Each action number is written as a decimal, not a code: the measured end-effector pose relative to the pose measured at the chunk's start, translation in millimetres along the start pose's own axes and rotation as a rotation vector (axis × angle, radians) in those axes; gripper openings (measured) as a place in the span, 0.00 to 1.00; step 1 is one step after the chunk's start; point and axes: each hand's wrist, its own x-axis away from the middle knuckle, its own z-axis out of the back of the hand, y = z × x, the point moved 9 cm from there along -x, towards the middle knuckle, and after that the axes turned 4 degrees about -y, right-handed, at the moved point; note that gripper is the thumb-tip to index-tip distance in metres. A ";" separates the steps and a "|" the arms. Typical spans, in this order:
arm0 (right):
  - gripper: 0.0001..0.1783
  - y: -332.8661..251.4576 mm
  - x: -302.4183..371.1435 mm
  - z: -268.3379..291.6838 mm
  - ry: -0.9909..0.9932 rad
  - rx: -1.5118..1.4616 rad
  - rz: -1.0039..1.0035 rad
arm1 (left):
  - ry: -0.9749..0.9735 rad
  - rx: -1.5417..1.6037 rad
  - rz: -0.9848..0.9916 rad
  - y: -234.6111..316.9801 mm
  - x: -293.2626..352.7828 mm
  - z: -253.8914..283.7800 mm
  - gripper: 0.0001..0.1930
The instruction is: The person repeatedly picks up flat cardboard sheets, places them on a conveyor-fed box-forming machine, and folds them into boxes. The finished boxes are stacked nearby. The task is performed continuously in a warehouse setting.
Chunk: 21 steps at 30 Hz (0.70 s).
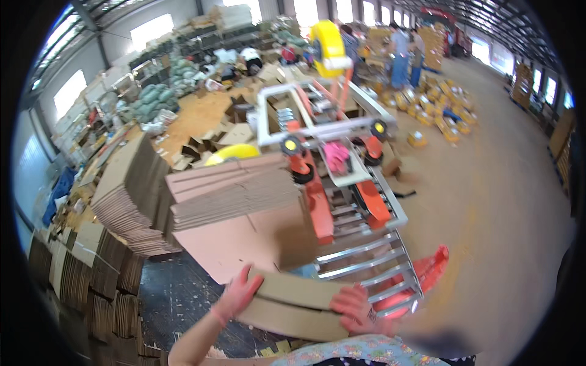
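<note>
A closed-top cardboard box point(293, 299) lies in front of me, a dark seam running between its two top flaps. My left hand point(241, 291), in a pink glove, grips its left end with the thumb over the top edge. Across the right end of the flaps lie the gloved fingers of my right hand point(356, 309), holding that side. Just beyond the box stands a stack of folded flat cartons point(238, 219). To its right is a carton sealing machine point(323, 131) with a roller conveyor point(366, 262) and a yellow tape roll point(328, 49) on top.
Under the box is a dark, scuffed worktable point(177, 305). More flat cartons point(131, 195) are piled at the left. A pink cloth point(336, 157) rests on the machine, and a red plastic sheet point(432, 268) beside the rollers. Yellow-taped parcels point(442, 107) and several people are farther off.
</note>
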 end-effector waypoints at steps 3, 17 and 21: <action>0.16 12.5 44.3 67.0 0.356 0.159 -0.197 | -0.317 0.132 -0.155 124.0 -83.6 -58.9 0.33; 0.23 170.3 36.7 146.9 0.795 0.320 -0.318 | 0.391 -0.249 -1.059 233.1 -132.9 -129.9 0.31; 0.21 108.9 42.8 105.6 0.710 0.425 -0.417 | 0.126 -0.384 -1.007 228.9 -138.1 -159.1 0.34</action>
